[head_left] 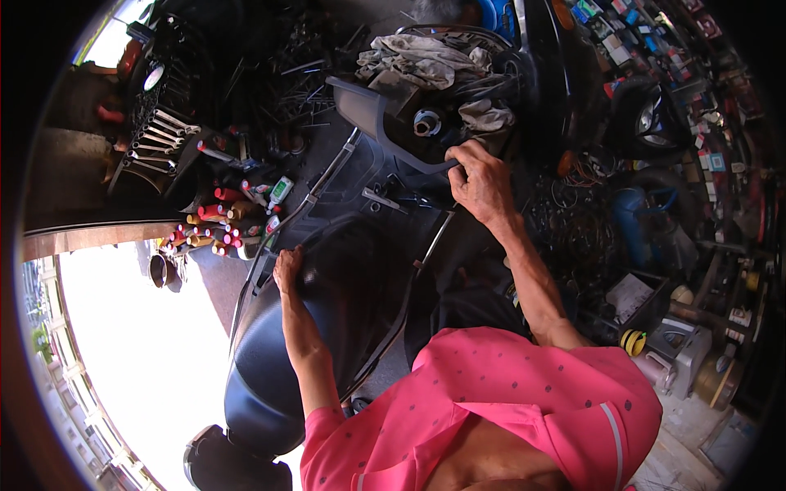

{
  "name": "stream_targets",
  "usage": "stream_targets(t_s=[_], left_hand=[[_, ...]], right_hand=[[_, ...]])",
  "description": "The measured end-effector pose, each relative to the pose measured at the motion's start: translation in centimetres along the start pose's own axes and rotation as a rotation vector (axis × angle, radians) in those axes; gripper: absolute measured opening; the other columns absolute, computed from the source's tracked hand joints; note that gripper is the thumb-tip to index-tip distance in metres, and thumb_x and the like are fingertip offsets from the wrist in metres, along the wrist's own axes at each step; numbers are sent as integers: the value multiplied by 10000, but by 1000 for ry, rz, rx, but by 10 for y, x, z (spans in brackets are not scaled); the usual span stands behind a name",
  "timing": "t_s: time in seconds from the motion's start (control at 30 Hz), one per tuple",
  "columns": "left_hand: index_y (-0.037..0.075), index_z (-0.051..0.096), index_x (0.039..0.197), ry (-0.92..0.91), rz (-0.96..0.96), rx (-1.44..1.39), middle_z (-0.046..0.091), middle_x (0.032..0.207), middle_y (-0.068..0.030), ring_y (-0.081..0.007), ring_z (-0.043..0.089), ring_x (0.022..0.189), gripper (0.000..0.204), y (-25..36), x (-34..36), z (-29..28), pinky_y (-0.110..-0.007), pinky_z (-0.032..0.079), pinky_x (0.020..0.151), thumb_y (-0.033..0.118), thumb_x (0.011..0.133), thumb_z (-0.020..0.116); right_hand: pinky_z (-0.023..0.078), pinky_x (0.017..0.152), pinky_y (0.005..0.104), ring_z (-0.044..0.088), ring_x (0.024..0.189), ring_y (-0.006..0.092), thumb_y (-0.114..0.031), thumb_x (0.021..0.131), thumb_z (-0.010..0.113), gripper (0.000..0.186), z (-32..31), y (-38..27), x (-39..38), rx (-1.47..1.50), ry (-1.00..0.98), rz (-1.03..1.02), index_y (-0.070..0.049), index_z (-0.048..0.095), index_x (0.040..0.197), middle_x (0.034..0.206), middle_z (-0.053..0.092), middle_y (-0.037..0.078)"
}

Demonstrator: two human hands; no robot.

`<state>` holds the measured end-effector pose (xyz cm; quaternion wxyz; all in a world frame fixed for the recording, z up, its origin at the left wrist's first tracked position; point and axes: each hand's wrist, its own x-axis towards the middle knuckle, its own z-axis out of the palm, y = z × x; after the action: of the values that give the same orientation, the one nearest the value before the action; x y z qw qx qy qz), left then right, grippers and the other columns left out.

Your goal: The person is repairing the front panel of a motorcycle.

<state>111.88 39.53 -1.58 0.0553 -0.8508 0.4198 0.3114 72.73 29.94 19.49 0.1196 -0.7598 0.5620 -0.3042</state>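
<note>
Panel has its near edge gripped in right fingers; left fingers touch black seat, spread unclear.

Glossy seat, perhaps vinyl, matt plastic panel, rough cloth rags, shiny metal wrenches

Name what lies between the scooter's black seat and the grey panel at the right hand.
In the head view, the dark footboard lies between them, bearing a silver metal piece.

Slim silver metal wrenches in a row and a white-and-green plastic bottle lie beyond the left hand; a boxy grey machine stands rightward of the right hand.
</note>
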Motion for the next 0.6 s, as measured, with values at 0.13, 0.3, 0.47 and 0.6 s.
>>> stream_targets(t_s=[0.13,0.3,0.47,0.6], left_hand=[[-22,634,992,11,24,-35,587,1062,-260,-389,549,1048,580,-9,7,6,-442,419,894,495,843,418],[-18,621,1021,-3,39,-21,586,1077,-253,-379,547,1057,591,-24,15,11,-436,418,897,508,843,421],[-15,616,1031,-36,-13,-18,588,1080,-246,-372,547,1062,589,-9,9,6,-431,418,899,511,842,430],[-8,616,1031,9,7,-39,591,1080,-240,-372,548,1059,577,-9,7,6,-432,418,900,507,844,436]], right_hand=[[488,603,373,603,702,298,0,703,590,143,0,-1,0,3,-10,11,-48,602,837,828,584,85],[488,603,374,601,699,299,-7,706,592,137,2,-3,1,14,-8,-1,-48,600,836,820,582,86],[487,601,371,600,693,295,-9,706,594,138,0,1,0,14,-7,1,-50,600,837,816,580,85],[486,597,369,599,688,291,-7,706,594,139,0,0,0,10,-6,0,-49,599,838,815,578,87]])
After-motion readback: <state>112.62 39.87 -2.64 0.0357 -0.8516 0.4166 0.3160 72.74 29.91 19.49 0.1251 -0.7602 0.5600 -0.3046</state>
